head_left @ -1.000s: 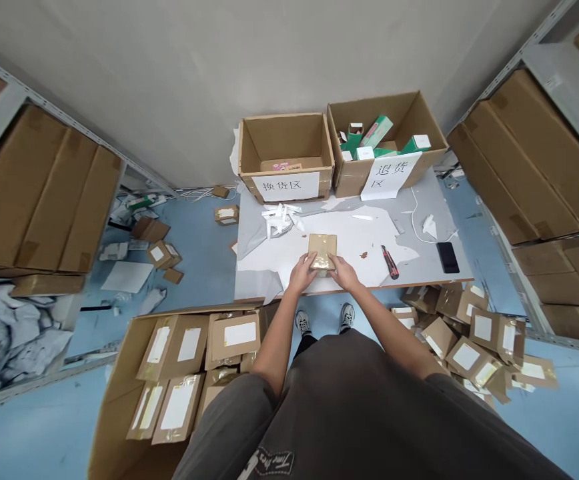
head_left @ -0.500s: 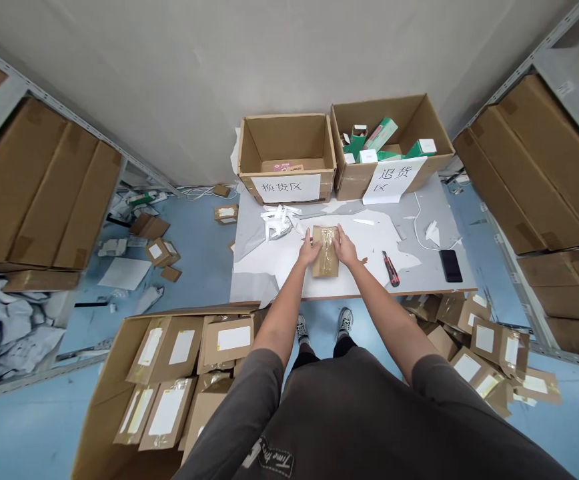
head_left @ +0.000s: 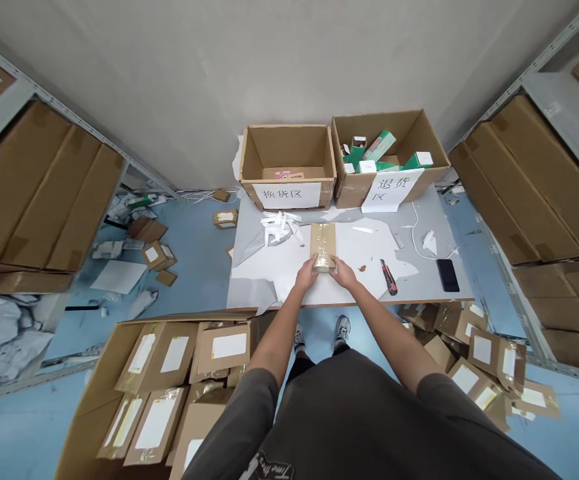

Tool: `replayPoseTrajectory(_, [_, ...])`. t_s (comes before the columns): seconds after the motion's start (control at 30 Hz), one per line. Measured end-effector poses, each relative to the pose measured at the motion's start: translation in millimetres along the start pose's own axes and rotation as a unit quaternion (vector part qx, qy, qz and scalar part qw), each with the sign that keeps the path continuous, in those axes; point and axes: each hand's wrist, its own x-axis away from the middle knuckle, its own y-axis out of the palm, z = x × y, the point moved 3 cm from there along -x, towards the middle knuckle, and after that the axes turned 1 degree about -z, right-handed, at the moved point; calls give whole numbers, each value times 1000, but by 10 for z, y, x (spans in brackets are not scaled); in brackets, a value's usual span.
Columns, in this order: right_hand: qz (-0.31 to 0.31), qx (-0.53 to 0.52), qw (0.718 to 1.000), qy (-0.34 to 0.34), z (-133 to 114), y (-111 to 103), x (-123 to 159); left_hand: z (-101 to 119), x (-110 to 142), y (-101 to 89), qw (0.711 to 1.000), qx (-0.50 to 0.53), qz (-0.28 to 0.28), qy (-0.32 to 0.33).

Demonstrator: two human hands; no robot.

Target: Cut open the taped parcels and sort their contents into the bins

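Head view, only one: parcel (head_left: 323, 240) is over the front-middle of the tabletop (head_left: 419, 287), above a white sheet (head_left: 357, 250); can't tell if it rests there or is lifted slightly. Left hand (head_left: 307, 273) has its near-left corner, right hand (head_left: 343, 273) its near-right corner. Both part-curled, spread only as wide as the box, squeezing it between them; undersides of the fingers hidden, so can't tell how far they wrap. Change: half a second ago my hands were up along its long sides, now they've slid back to the near end, and the parcel sits farther from me. A second ago it showed a squarer, shorter face. I read that as turning and regripping; box still looks sealed, no cut visible. Orientation: long axis runs straight away from me, one short end facing me, other toward the cartons' back row; taped face up, tape shining most near my end. Utility knife (head_left: 389, 277) lies to the right, untouched, phone (head_left: 448, 275) beyond it.
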Motion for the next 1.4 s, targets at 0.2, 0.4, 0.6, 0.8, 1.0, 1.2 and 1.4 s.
replayPoseTrajectory(0.2, [28, -3, 1000, 10, -111, -101, 65, 149, 135, -108, 999, -47, 22, 13])
replayPoseTrajectory(0.4, [63, 16, 998, -14, -347, -581, 253, 488, 370, -565, 996, -47, 73, 9])
replayPoseTrajectory(0.6, [57, 19, 997, 53, -451, -763, -149, 620, -60, -638, 995, -48, 53, -63])
replayPoseTrajectory(0.8, [67, -28, 995, 64, -314, -723, -277, 473, -232, -525, 996, 32, 58, -54])
replayPoseTrajectory(1.0, [60, -37, 996, -51, -145, -548, 234, 320, 182, -417, 994, 61, 20, 88])
replayPoseTrajectory(1.2, [74, -42, 994, -66, -116, -406, 422, 472, 326, -330, 997, 31, 10, 64])
replayPoseTrajectory(1.4, [37, -19, 998, -56, -182, -710, 174, 595, 217, -612, 999, -43, 31, 3])
